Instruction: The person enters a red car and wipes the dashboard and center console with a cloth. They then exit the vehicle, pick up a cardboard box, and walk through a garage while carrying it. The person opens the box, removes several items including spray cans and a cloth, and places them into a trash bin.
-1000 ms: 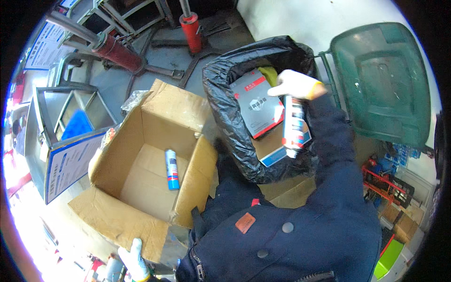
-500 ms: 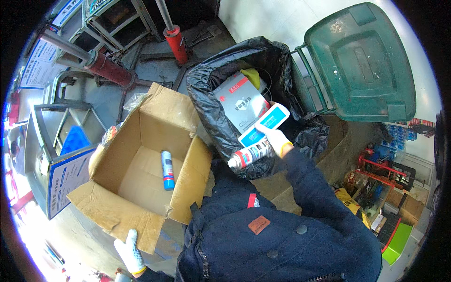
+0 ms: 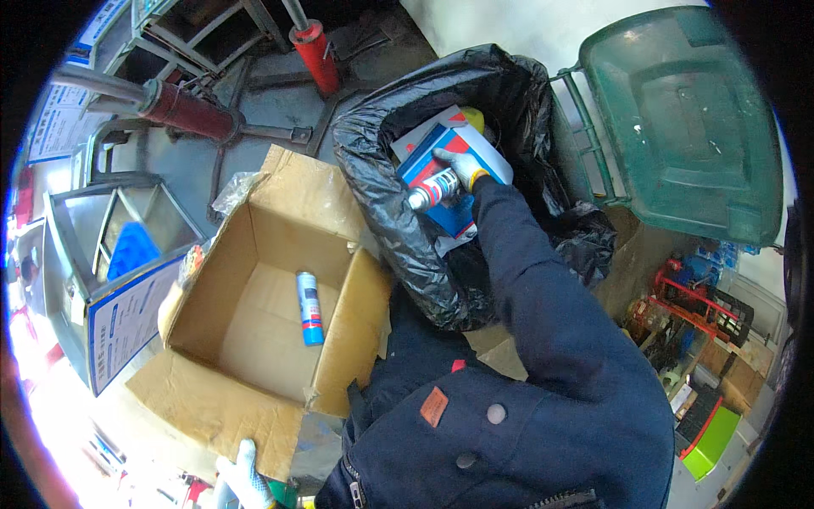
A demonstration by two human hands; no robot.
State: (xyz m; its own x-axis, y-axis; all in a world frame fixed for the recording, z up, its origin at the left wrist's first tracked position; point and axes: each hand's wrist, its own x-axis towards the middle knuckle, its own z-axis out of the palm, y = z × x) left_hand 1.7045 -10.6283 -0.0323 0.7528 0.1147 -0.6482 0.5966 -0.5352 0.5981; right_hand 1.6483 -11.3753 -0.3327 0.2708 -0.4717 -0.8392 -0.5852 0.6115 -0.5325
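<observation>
My right hand point(image 3: 460, 167), in a white glove, is closed around a spray can point(image 3: 434, 188) with white, red and black colouring. It reaches into a bin lined with a black plastic bag point(image 3: 381, 182). Under the hand lie flat cartons point(image 3: 421, 151) in blue, white and red. To the left stands an open cardboard box point(image 3: 343, 331), tilted, with one blue, white and red spray can point(image 3: 309, 308) lying inside. My left hand point(image 3: 246, 479), also gloved, grips the near flap of that box at its lower edge, with part of the hand cut off by the picture's rim.
The bin's green lid point(image 3: 678, 127) hangs open at the right. Red jack-like cylinders point(image 3: 191, 110) and metal frames stand at the far left. A sign board point(image 3: 131, 327) borders the box. Tools, cartons and a green bin point(image 3: 710, 443) sit at the lower right.
My right hand has moved deeper into the bin with the spray can. The white and blue bottle it also held no longer shows in the hand. My left hand stays at the flap.
</observation>
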